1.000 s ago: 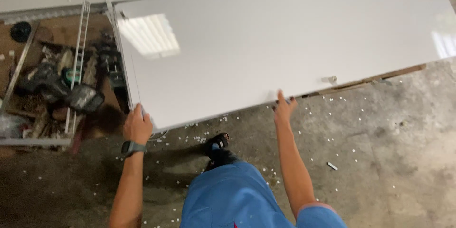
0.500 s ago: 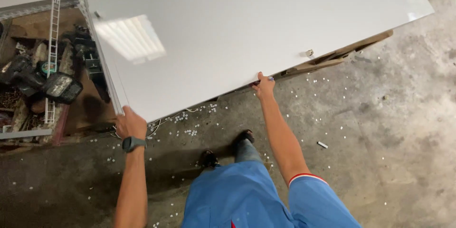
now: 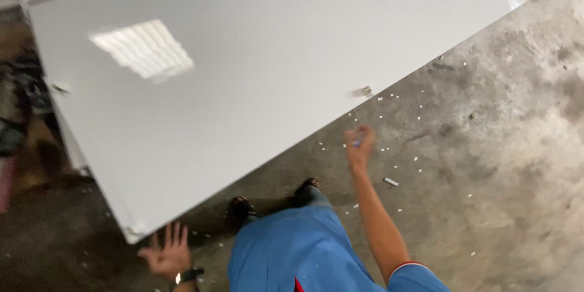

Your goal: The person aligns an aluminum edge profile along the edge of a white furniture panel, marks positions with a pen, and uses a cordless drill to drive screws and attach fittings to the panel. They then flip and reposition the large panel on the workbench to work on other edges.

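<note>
A large white panel (image 3: pixel 261 79) fills the upper left, its near corner at seven o'clock just above the left hand (image 3: pixel 165 253); that hand is spread wide, empty, just clear of the corner; the right hand (image 3: pixel 360 143) hangs at three o'clock, off the edge, blurred, grip cannot be told. Judged stiff, glossy, slippery, fairly heavy; best gripped on the long edges, clear of the small metal fittings (image 3: pixel 364 91). Concrete floor (image 3: pixel 486 176) littered with white chips.

A workshop or garage is suggested: a bare, stained concrete floor (image 3: pixel 499 164) is strewn with small white chips (image 3: pixel 391 181), a large white furniture panel (image 3: pixel 261 67) with fittings is seen, and blurred tools (image 3: pixel 21 103) are piled at far left
</note>
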